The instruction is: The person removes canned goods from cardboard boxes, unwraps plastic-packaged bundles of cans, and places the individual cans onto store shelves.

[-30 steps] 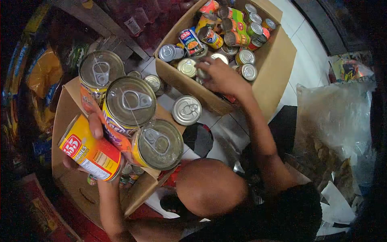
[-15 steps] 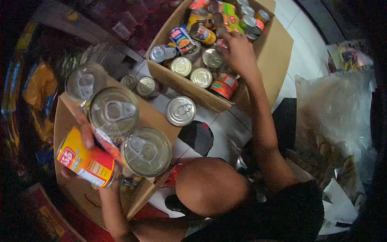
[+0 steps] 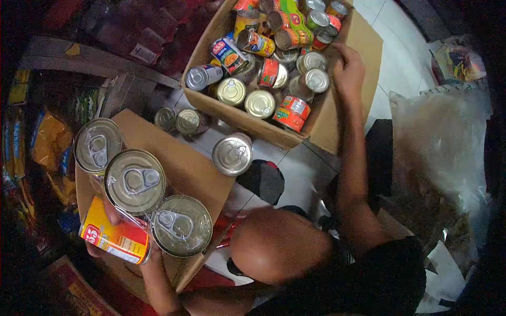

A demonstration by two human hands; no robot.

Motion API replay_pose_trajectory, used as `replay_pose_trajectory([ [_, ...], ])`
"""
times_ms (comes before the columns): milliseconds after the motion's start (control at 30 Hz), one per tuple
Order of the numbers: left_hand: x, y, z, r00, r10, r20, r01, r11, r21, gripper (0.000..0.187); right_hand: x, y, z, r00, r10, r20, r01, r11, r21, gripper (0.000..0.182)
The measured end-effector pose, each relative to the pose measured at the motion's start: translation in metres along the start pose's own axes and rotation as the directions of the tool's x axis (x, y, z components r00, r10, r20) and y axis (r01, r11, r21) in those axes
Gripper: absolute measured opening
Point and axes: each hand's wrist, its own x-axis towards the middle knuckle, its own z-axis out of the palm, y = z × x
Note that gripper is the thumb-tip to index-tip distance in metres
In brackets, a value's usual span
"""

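Closest to the camera, the left hand [image 3: 154, 252] is wrapped around a yellow-and-red 555 can [image 3: 113, 235], its smooth paper label tilted toward the view. Against that can sits a 3-can pack [image 3: 125, 164] bound in glossy clear film, ring-pull lids facing up; the same hand seems to support it, though the grip beneath is hidden. Both are above the near carton [image 3: 176, 160], a matte brown cardboard box with its flap spread.

Beyond it, a silver ring-pull can [image 3: 232, 154] stands beside the flap, and 2 smaller cans [image 3: 188, 122] sit farther off on the white tiles [image 3: 400, 63].

Farther out, the far carton [image 3: 240, 125] holds many metal cylinders, some upright and others on their sides: a tilted 555 tuna can [image 3: 227, 56], a red-labelled can [image 3: 291, 114] and a green-and-orange wrapped pack [image 3: 297, 29]. At its right side, the right hand [image 3: 350, 72] is half open with fingers loosely bent, no can visible in it; whether the fingertips touch the cardboard I cannot tell.

The step in hand appears to be can handling, the left hand loaded and the right free. The next move calls for a steady left grip, as slick film and rounded metal could slide.
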Motion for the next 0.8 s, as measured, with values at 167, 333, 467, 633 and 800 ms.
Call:
replay_pose_trajectory([
  [167, -0.007, 0.006, -0.003, 0.998, 0.057, -0.003, -0.057, 0.998, -0.037, 0.064, 0.009, 0.0, 0.003, 1.0, 0.027, -0.009, -0.026, 0.997, 0.079, 0.03],
  [333, -0.006, 0.005, -0.002, 0.993, 0.118, -0.026, -0.119, 0.991, -0.063, 0.064, 0.036, 0.017, 0.01, 0.998, 0.039, 0.048, -0.042, 0.998, 0.055, 0.048],
  [467, -0.008, 0.004, -0.02, 0.991, 0.125, 0.046, -0.125, 0.992, 0.004, 0.062, 0.067, 0.033, 0.026, 0.989, -0.073, 0.131, 0.101, 0.97, -0.223, 0.064],
  [633, -0.008, 0.001, -0.017, 0.998, 0.041, 0.054, -0.047, 0.993, 0.108, 0.062, 0.089, 0.014, 0.026, 0.93, 0.124, 0.345, 0.052, 0.887, -0.458, 0.07],
  [800, -0.018, -0.01, -0.006, 1.0, -0.017, 0.014, 0.014, 0.98, 0.196, 0.061, 0.087, 0.042, 0.03, 0.95, 0.076, 0.303, 0.002, 0.969, -0.248, 0.064],
])
